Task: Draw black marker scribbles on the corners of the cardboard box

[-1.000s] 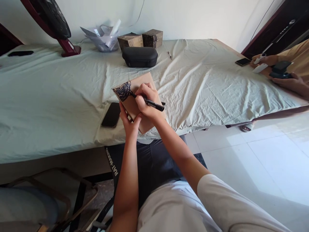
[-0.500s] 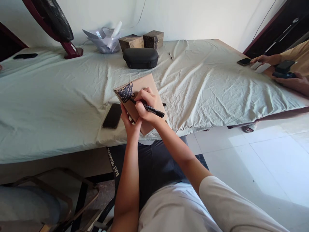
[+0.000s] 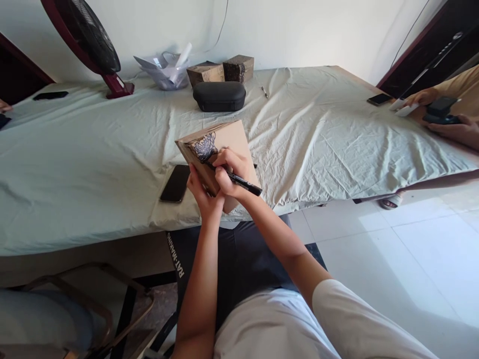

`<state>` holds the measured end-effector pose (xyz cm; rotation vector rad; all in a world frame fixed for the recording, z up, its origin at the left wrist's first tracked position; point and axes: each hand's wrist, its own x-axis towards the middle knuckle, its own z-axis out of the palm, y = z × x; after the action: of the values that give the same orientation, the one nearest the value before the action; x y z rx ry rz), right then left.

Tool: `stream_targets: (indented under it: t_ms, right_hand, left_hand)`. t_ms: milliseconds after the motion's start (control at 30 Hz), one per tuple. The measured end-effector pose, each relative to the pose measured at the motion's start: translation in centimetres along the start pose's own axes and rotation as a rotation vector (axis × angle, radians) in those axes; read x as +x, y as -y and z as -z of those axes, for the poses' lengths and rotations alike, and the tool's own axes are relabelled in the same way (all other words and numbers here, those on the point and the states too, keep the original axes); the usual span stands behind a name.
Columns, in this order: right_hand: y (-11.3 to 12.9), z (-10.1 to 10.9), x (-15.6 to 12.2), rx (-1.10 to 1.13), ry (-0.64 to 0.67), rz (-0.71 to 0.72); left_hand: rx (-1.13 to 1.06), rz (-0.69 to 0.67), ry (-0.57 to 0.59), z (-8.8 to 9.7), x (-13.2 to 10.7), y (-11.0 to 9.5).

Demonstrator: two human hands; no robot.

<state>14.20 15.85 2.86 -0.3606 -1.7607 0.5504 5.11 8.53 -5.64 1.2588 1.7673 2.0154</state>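
A tan cardboard box (image 3: 234,135) is tilted up at the near edge of the cloth-covered table, with dense black scribbled lines near its left corner. My left hand (image 3: 205,197) grips the box by its lower left side, the fingers partly hidden behind it. A black marker (image 3: 245,183) is pinched in my right hand (image 3: 232,169), its tip down by the scribble. Just left of the box lies a dark phone (image 3: 175,184). Behind the box's right side a small dark end of something pokes out.
Toward the wall stand a black case (image 3: 219,96), two patterned boxes (image 3: 238,68), a clear plastic basket (image 3: 170,77) and a dark red fan (image 3: 118,87). A pen (image 3: 265,91) lies right of the case. Another person's hands (image 3: 458,127) hold a device at far right, near a phone (image 3: 379,99).
The box is tipped up more, showing more of its far and left sides. My right hand and the marker have shifted slightly right and down. The view has tilted slightly.
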Motion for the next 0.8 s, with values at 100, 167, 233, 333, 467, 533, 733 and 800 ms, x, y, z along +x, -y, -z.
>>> stream_targets:
  t_ms: [100,167,233,333,467,533,733,800]
  right_hand:
    - [-0.5,0.3,-0.4,0.1,-0.08,0.026]
    - [-0.8,0.4,-0.5,0.179,-0.137,0.073]
    - [-0.9,0.6,-0.7,0.26,-0.184,0.094]
    - [-0.7,0.9,-0.8,0.31,-0.233,0.045]
    - [0.1,1.6,-0.5,0.188,-0.254,0.04]
    - [0.5,1.8,-0.4,0.11,-0.262,0.058]
    - [1.0,2.0,-0.1,-0.051,-0.241,0.037]
    - [1.1,2.1,0.1,-0.075,-0.227,0.046]
  left_hand:
    - [0.073,-0.114,-0.121,-0.3,-0.3,-1.6]
    - [0.128,-0.114,-0.142,-0.4,-0.5,-2.7]
    - [0.187,-0.095,-0.155,-0.4,-0.7,-3.6]
    - [0.341,-0.088,-0.194,-0.3,-1.0,-4.7]
    - [0.519,-0.083,-0.219,-0.6,-1.3,-5.7]
    - [0.523,-0.065,-0.202,-0.8,-1.3,-6.0]
    - [0.472,-0.038,-0.188,-0.9,-1.3,-6.3]
    - [0.477,-0.037,-0.183,-0.9,-1.3,-6.2]
